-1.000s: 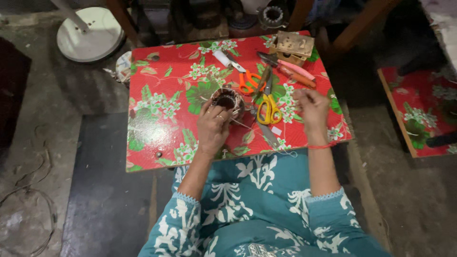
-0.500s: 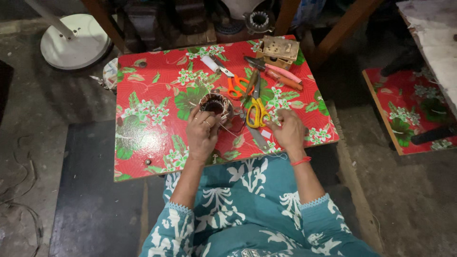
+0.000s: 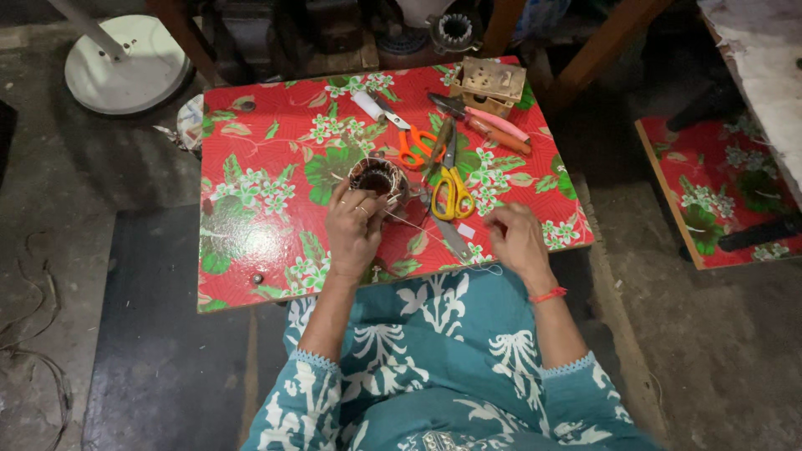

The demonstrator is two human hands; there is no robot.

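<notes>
A small round motor stator (image 3: 376, 177) with copper windings rests on the low table (image 3: 259, 217), which wears a red flowered cover. My left hand (image 3: 353, 225) grips the stator from the near side. A thin pale thread (image 3: 426, 232) runs from it to my right hand (image 3: 515, 238), which pinches the thread's end near the table's front edge. Yellow-handled scissors (image 3: 452, 190) lie between my hands. Orange-handled scissors (image 3: 411, 144) lie just beyond them.
Pliers with pink and orange grips (image 3: 494, 127), a white spool (image 3: 366, 105) and a small brown box-like part (image 3: 491, 81) lie at the table's far side. A white round fan base (image 3: 125, 71) stands on the floor at far left. Another red-covered board (image 3: 718, 184) lies right.
My right hand has pulled back from the table's middle toward its front right edge, drawing the thread out. My left hand has stayed on the stator. The camera has shifted slightly.
</notes>
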